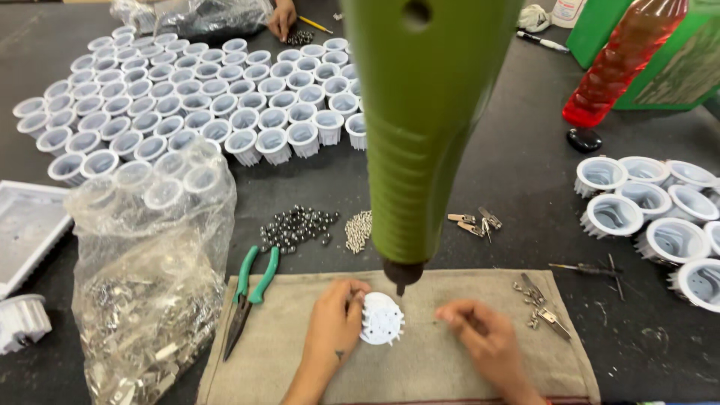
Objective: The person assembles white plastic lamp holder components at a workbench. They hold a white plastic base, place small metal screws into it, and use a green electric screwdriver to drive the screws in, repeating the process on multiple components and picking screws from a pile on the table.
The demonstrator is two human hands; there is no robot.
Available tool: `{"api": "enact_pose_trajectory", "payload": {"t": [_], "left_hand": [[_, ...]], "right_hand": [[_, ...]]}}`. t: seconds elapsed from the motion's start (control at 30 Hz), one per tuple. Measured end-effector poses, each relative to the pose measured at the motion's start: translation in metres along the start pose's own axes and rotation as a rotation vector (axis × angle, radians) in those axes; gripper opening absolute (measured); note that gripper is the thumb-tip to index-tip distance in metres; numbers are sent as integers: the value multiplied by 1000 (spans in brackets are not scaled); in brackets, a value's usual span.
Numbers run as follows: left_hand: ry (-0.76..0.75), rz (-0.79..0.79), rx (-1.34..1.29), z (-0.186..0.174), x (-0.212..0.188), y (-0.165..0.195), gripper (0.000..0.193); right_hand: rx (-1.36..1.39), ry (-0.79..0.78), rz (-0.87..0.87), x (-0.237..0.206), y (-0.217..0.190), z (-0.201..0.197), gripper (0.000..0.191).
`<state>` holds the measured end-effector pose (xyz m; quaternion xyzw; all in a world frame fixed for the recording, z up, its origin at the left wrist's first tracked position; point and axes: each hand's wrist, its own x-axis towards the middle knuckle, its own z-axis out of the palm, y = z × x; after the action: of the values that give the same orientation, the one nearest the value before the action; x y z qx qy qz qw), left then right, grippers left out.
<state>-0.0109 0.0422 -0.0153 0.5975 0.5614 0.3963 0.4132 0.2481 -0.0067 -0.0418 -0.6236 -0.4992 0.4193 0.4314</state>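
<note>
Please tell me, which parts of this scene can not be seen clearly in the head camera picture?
- Green power tool: its top is cut off by the upper edge.
- White finned part: the left hand covers its left side.
- Right hand: whatever its fingertips pinch is too small to tell.
- Metal clips in the plastic bag: blurred by the wrinkled film.
- Another person's hand: cut off by the top edge.

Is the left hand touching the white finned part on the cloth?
Touching. In the head view, the left hand has its fingers curled against the left edge of the white finned part, with no cloth visible between them; the right hand lies apart.
</note>
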Motion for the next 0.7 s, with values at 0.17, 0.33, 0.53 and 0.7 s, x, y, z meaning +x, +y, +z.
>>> {"api": "enact_pose_trajectory", "payload": {"t": [0.17,0.33,0.53,0.7], "left_hand": [[66,-7,-45,-7,-25,10,28],[98,435,44,1,-44,11,80],[-142,169,30,3,-41,14,72],[-353,105,69,-20,-19,13,66]], "right_hand": [[94,64,-413,11,-101,-32,20],[501,-354,-778,18,-226,-21,67],[242,-457,-660,25,-278,22,41],[433,-415,-604,20,-254,17,27]]}}
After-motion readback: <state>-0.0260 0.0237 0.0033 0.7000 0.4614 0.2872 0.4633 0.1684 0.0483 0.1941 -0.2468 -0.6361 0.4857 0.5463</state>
